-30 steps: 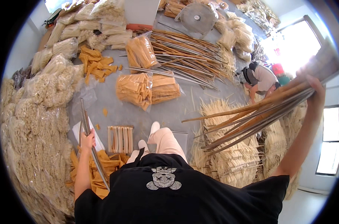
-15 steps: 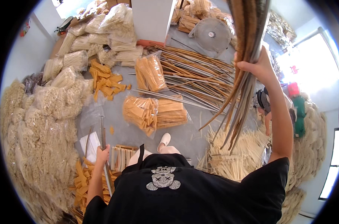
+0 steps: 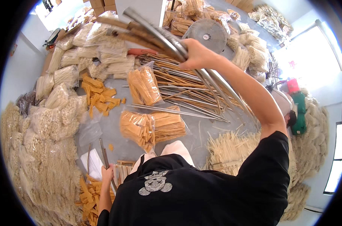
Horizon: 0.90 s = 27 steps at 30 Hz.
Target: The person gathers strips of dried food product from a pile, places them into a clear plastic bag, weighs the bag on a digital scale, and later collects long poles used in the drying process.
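Observation:
High in front of me, my right hand (image 3: 198,55) is closed around a bundle of long thin brown and grey rods (image 3: 153,34). The bundle tilts, its upper ends pointing left and its lower ends trailing right over the floor pile. Down on the left, my left hand (image 3: 107,172) grips one or more slim dark-grey rods (image 3: 104,151), held steeply beside a white sheet (image 3: 92,162). Beneath the raised bundle lies a pile of similar brown and silver rods (image 3: 186,81).
Orange strips in clear bags (image 3: 143,86) and loose orange strips (image 3: 97,94) lie ahead. Bagged pale bundles (image 3: 46,150) are stacked along the left. Pale strips (image 3: 231,150) spread at right, near another person (image 3: 281,102). A round grey fan (image 3: 205,35) stands behind the rods.
My right hand has moved left, and its bundle has swung from nearly upright to leaning left. My left hand sits slightly lower, still holding its rod. The other person has shifted position.

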Motion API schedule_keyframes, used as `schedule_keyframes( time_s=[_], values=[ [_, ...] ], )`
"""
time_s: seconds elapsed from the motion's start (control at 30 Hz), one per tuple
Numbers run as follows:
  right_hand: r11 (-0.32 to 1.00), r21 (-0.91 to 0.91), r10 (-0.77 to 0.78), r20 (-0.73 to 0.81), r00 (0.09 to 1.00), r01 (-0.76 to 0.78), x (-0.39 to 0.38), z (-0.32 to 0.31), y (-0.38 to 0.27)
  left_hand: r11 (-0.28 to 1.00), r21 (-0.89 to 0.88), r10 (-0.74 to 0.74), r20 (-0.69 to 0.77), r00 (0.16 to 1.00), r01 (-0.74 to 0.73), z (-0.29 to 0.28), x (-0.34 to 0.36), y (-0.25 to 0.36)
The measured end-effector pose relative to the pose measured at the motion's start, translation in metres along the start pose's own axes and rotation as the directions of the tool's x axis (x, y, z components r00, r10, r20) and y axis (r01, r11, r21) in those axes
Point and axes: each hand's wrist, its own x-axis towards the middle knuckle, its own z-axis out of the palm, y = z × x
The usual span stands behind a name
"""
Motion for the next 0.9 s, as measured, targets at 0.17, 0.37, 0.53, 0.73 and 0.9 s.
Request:
schedule_keyframes(
  time_s=[0.17,0.37,0.53,0.73,0.9],
  values=[
    [0.998,0.047,-0.042,0.056,0.998,0.039,0.05,0.038,0.061,0.948,0.319,0.092,-0.281,0.955,0.003,-0.014,0.001,-0.058],
    [0.99,-0.125,0.073,0.038,0.997,-0.067,0.073,0.084,0.164,0.9,0.426,-0.014,-0.19,0.982,0.095,0.071,-0.07,-0.054],
    [0.984,-0.12,0.122,-0.098,0.988,-0.134,0.065,0.123,0.242,0.859,0.503,0.013,-0.205,0.979,0.093,0.147,-0.116,-0.01],
    [0.997,-0.02,0.076,-0.002,0.997,-0.076,0.083,0.159,0.254,0.922,0.375,-0.005,-0.243,0.97,0.099,0.169,-0.128,-0.026],
    [0.998,-0.051,0.015,-0.153,0.988,-0.024,0.107,0.175,0.272,0.964,0.263,0.127,-0.319,0.939,-0.041,0.186,-0.129,0.019]
  ],
)
